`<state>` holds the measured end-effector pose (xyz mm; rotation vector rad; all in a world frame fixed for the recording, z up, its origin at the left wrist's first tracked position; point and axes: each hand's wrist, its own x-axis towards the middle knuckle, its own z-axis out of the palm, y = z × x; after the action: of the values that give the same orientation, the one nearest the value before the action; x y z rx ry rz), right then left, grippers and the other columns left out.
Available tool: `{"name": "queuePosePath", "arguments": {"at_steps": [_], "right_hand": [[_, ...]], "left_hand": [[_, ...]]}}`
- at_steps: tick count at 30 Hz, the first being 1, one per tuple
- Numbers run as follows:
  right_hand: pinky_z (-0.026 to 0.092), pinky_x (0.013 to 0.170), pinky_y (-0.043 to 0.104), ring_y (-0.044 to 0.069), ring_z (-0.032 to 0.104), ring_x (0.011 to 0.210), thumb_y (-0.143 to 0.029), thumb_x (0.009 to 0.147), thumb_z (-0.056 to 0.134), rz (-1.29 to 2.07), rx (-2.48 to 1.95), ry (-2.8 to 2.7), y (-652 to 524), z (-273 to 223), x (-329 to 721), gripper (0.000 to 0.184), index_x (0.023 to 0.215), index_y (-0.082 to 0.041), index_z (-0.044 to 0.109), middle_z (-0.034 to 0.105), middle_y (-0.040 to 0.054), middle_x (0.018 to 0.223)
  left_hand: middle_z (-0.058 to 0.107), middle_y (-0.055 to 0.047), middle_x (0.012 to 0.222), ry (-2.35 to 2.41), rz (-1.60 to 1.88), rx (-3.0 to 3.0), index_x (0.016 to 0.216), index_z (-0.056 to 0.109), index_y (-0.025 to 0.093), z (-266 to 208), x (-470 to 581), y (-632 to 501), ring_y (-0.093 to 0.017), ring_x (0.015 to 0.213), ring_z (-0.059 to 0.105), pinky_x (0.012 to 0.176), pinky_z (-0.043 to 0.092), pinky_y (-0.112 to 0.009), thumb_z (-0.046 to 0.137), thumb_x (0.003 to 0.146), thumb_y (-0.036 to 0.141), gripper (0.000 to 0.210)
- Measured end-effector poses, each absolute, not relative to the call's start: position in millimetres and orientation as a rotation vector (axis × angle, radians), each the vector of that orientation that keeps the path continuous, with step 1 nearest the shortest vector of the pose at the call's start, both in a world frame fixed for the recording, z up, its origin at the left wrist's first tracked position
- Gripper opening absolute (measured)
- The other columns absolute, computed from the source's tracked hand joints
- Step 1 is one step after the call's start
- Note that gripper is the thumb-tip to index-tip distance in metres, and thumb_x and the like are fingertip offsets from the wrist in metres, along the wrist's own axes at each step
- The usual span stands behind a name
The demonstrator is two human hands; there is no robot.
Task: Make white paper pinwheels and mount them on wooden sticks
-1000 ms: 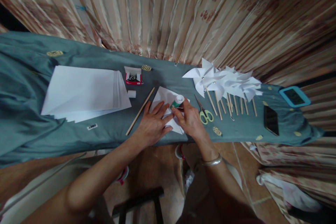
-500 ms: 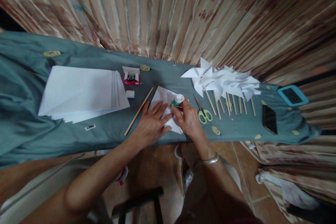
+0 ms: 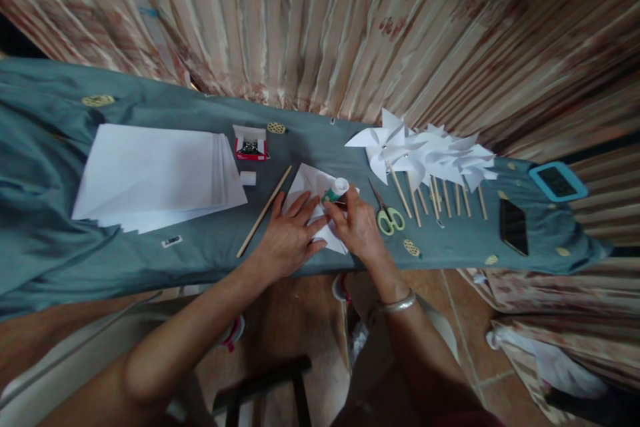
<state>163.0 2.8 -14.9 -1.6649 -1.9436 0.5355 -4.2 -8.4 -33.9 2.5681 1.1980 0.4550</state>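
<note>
My left hand (image 3: pixel 289 237) lies with fingers spread on a white piece of paper (image 3: pixel 306 180), pressing it against the cloth. Gripped in my right hand (image 3: pixel 361 223) is a green and white glue stick (image 3: pixel 335 191), tilted over the middle of the same paper. My fingers hide the end of the glue stick that faces the paper. Left of the paper lies a thin wooden stick (image 3: pixel 264 211), and a white cap (image 3: pixel 248 178) rests beyond it. Scissors with green handles (image 3: pixel 390 219) are just right of my right hand.
A stack of white paper (image 3: pixel 155 170) lies at left. Near it stands a red box (image 3: pixel 251 147) of small metal pieces. Several paper pinwheels (image 3: pixel 400 147) on sticks lie at right, before a phone (image 3: pixel 513 227) and a blue-framed tablet (image 3: pixel 558 181). A pleated curtain (image 3: pixel 300 27) hangs behind.
The glue stick and my right hand have shifted very slightly over the paper. My left hand stays in place, and the other things lie as before.
</note>
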Motion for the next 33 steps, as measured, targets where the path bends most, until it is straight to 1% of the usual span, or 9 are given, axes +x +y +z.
{"name": "queuePosePath", "arguments": {"at_steps": [15, 21, 26, 30, 33], "right_hand": [[0.052, 0.074, 0.034, 0.027, 0.071, 0.084, -0.034, 0.093, 0.049, 0.568, -1.668, -1.976, 2, -14, 163, 0.023, 0.109, -0.018, 0.048, 0.073, 0.0121, 0.093], [0.052, 0.073, 0.033, 0.026, 0.072, 0.085, -0.033, 0.093, 0.049, 0.611, -1.652, -1.978, 1, -12, 165, 0.024, 0.110, -0.018, 0.048, 0.073, 0.0120, 0.095], [0.051, 0.071, 0.033, 0.026, 0.071, 0.082, -0.033, 0.091, 0.051, 0.588, -1.653, -1.966, -1, -9, 166, 0.021, 0.107, -0.019, 0.050, 0.073, 0.0106, 0.091], [0.052, 0.071, 0.034, 0.026, 0.071, 0.080, -0.035, 0.089, 0.053, 0.573, -1.679, -1.892, -2, -11, 169, 0.021, 0.104, -0.019, 0.052, 0.073, 0.0099, 0.089], [0.053, 0.075, 0.035, 0.023, 0.070, 0.083, -0.037, 0.087, 0.058, 0.595, -1.650, -1.677, 2, -11, 176, 0.022, 0.101, -0.020, 0.055, 0.072, 0.0088, 0.089]], "left_hand": [[0.047, -0.014, 0.146, 1.193, 0.439, 2.578, 0.127, 0.059, 0.026, -33, -5, -8, -0.035, 0.139, 0.036, 0.111, 0.021, -0.066, 0.062, 0.086, 0.036, 0.042], [0.047, -0.014, 0.147, 1.195, 0.426, 2.580, 0.126, 0.060, 0.026, -32, -5, -8, -0.034, 0.139, 0.036, 0.111, 0.021, -0.066, 0.061, 0.087, 0.038, 0.041], [0.047, -0.014, 0.146, 1.200, 0.436, 2.573, 0.126, 0.060, 0.026, -32, -4, -9, -0.035, 0.139, 0.037, 0.110, 0.023, -0.066, 0.061, 0.087, 0.037, 0.041], [0.048, -0.013, 0.146, 1.201, 0.442, 2.579, 0.129, 0.058, 0.028, -34, -5, -8, -0.034, 0.139, 0.036, 0.110, 0.022, -0.066, 0.061, 0.087, 0.037, 0.043], [0.048, -0.013, 0.146, 1.200, 0.441, 2.586, 0.128, 0.059, 0.027, -36, -5, -8, -0.034, 0.139, 0.036, 0.111, 0.021, -0.066, 0.061, 0.087, 0.037, 0.042]]}}
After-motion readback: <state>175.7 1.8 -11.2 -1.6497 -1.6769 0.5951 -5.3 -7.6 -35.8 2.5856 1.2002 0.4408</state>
